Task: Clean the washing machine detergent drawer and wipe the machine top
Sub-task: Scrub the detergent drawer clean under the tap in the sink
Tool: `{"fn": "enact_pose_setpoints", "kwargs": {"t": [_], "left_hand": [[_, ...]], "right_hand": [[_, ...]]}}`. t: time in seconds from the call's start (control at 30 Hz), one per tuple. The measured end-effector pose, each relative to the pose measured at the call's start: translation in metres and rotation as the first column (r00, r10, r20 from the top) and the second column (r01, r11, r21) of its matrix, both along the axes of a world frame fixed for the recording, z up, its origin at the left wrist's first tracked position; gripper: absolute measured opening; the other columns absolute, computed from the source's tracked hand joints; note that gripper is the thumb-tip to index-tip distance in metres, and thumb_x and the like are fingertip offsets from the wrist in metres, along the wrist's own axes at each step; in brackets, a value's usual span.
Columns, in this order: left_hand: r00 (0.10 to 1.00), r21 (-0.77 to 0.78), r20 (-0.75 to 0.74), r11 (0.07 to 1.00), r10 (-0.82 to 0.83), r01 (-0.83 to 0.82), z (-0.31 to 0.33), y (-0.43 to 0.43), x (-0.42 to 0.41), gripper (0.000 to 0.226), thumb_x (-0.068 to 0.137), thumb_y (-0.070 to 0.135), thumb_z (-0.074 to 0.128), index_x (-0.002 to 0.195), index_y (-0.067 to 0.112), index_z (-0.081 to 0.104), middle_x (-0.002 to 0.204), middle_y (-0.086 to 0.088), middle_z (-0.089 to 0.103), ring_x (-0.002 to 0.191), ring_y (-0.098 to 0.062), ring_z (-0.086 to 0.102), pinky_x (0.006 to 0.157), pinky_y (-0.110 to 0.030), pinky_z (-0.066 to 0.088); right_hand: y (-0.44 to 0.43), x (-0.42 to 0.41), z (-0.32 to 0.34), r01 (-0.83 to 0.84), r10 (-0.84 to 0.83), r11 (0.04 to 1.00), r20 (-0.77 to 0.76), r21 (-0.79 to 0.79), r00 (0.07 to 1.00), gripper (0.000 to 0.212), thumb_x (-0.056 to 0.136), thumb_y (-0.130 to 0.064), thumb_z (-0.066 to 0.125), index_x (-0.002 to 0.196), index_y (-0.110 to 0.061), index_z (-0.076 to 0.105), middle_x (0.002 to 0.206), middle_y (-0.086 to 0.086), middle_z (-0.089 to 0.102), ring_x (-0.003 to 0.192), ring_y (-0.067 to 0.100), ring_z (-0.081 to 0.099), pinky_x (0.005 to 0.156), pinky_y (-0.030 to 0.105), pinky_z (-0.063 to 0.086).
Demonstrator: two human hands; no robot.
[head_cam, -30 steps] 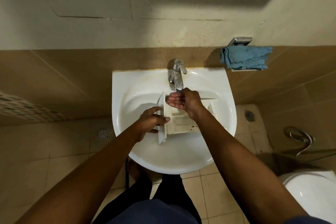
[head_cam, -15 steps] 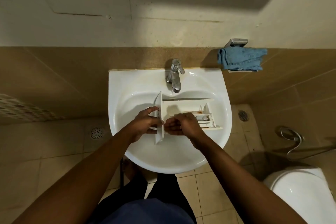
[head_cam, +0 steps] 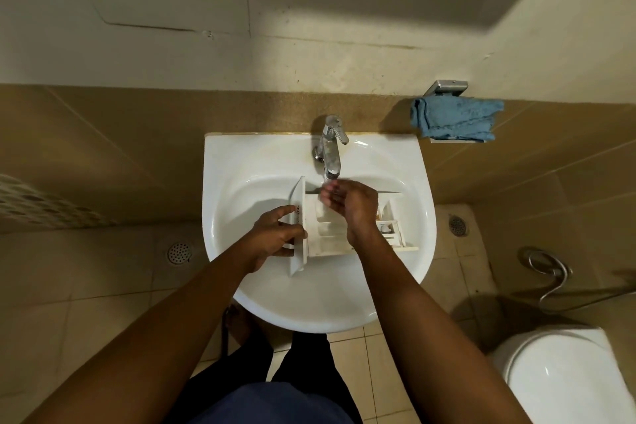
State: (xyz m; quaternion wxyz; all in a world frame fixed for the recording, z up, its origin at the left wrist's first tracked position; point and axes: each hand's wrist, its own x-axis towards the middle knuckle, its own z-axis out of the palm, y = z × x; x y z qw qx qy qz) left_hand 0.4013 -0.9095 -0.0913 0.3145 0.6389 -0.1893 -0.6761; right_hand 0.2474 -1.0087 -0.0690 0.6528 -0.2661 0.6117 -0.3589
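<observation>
A drawer (head_cam: 330, 234) lies in the sink (head_cam: 241, 155), its long axis left to right and its front panel at the left. The left hand (head_cam: 275, 234) grips that panel, fingers curled round it. The right hand (head_cam: 351, 200), loosely cupped and holding nothing, hovers over the drawer's far side under the tap (head_cam: 331, 151).

A home bathroom: washbasin (head_cam: 406, 182), toilet (head_cam: 564, 379), tiled floor (head_cam: 103, 286)

detergent drawer (head_cam: 330, 237) in the sink (head_cam: 241, 162) partly hidden under right hand (head_cam: 354, 203), front panel (head_cam: 298, 198) half covered by left hand (head_cam: 275, 237), right fingertips (head_cam: 327, 189) blurred, toilet (head_cam: 564, 379) right of sink cut off by frame edge
</observation>
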Motion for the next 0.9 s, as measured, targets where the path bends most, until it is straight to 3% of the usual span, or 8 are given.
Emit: {"fn": "enact_pose_setpoints", "kwargs": {"t": [0.13, 0.27, 0.33, 0.43, 0.6, 0.7, 0.8, 0.9], "left_hand": [[1.0, 0.003, 0.01, 1.0, 0.004, -0.004, -0.002, -0.002, 0.0, 0.074, 0.083, 0.008, 0.08, 0.148, 0.027, 0.052, 0.112, -0.015, 0.074, 0.105, -0.033, 0.072, 0.091, -0.049, 0.062], [1.0, -0.001, 0.023, 1.0, 0.008, -0.008, -0.003, 0.0, -0.001, 0.072, 0.083, 0.013, 0.083, 0.147, 0.027, 0.053, 0.113, -0.012, 0.074, 0.104, -0.03, 0.073, 0.089, -0.046, 0.063], [0.999, -0.009, 0.035, 1.0, 0.0, 0.001, -0.003, 0.0, -0.002, 0.072, 0.084, 0.015, 0.083, 0.148, 0.026, 0.052, 0.113, -0.012, 0.074, 0.104, -0.029, 0.073, 0.086, -0.044, 0.063], [0.999, -0.012, 0.033, 1.0, -0.01, 0.01, -0.003, 0.0, -0.002, 0.075, 0.084, 0.015, 0.083, 0.15, 0.025, 0.05, 0.114, -0.013, 0.073, 0.104, -0.031, 0.072, 0.084, -0.043, 0.064], [1.0, -0.011, 0.001, 1.0, -0.009, 0.009, -0.005, 0.001, 0.0, 0.077, 0.083, 0.017, 0.086, 0.15, 0.025, 0.05, 0.115, -0.013, 0.074, 0.107, -0.031, 0.072, 0.088, -0.047, 0.063], [1.0, -0.013, -0.021, 1.0, -0.008, 0.008, -0.007, 0.001, 0.002, 0.078, 0.082, 0.018, 0.087, 0.15, 0.024, 0.049, 0.116, -0.013, 0.074, 0.108, -0.031, 0.072, 0.092, -0.051, 0.061], [1.0, -0.021, -0.024, 1.0, -0.015, 0.014, -0.006, 0.001, 0.003, 0.078, 0.083, 0.016, 0.086, 0.151, 0.023, 0.048, 0.116, -0.013, 0.074, 0.107, -0.031, 0.072, 0.09, -0.048, 0.062], [1.0, -0.019, -0.029, 1.0, -0.007, 0.007, -0.004, 0.002, 0.003, 0.079, 0.083, 0.014, 0.085, 0.152, 0.023, 0.047, 0.117, -0.014, 0.073, 0.108, -0.032, 0.071, 0.089, -0.046, 0.062]], "right_hand": [[-0.021, 0.002, 0.006, 0.02, -0.057, 0.991, 0.283, 0.133, 0.957, 0.027, 0.106, -0.015, 0.042, 0.088, -0.001, 0.056, 0.097, 0.029, 0.073, 0.092, 0.04, 0.076, 0.084, 0.046, 0.063], [-0.029, 0.009, 0.009, -0.034, -0.029, 0.981, 0.326, 0.188, 0.945, 0.022, 0.102, -0.008, 0.034, 0.111, 0.002, 0.052, 0.105, 0.034, 0.071, 0.094, 0.045, 0.074, 0.08, 0.046, 0.064], [-0.029, 0.009, 0.011, -0.069, -0.003, 0.977, 0.335, 0.204, 0.942, 0.026, 0.099, -0.005, 0.033, 0.097, 0.005, 0.056, 0.11, 0.035, 0.07, 0.098, 0.047, 0.073, 0.082, 0.046, 0.063], [-0.028, 0.006, 0.012, -0.047, -0.058, 0.97, 0.411, 0.24, 0.91, 0.027, 0.095, -0.002, 0.033, 0.076, -0.003, 0.053, 0.095, 0.032, 0.073, 0.087, 0.044, 0.075, 0.084, 0.047, 0.063], [-0.035, 0.009, 0.011, -0.053, -0.105, 0.96, 0.528, 0.276, 0.842, 0.028, 0.096, -0.004, 0.033, 0.104, 0.011, 0.055, 0.095, 0.035, 0.071, 0.083, 0.044, 0.076, 0.072, 0.049, 0.065], [-0.037, 0.003, 0.011, -0.069, -0.101, 0.958, 0.551, 0.28, 0.829, 0.029, 0.097, -0.005, 0.033, 0.115, 0.008, 0.051, 0.1, 0.037, 0.07, 0.087, 0.045, 0.075, 0.068, 0.047, 0.064], [-0.035, -0.004, 0.013, -0.078, -0.075, 0.96, 0.516, 0.27, 0.853, 0.021, 0.096, -0.004, 0.034, 0.093, 0.003, 0.054, 0.104, 0.038, 0.07, 0.092, 0.049, 0.074, 0.075, 0.05, 0.065], [-0.036, -0.007, 0.01, -0.084, -0.031, 0.962, 0.406, 0.261, 0.914, 0.028, 0.095, -0.004, 0.033, 0.077, -0.001, 0.053, 0.1, 0.037, 0.071, 0.09, 0.048, 0.074, 0.078, 0.048, 0.065]]}}
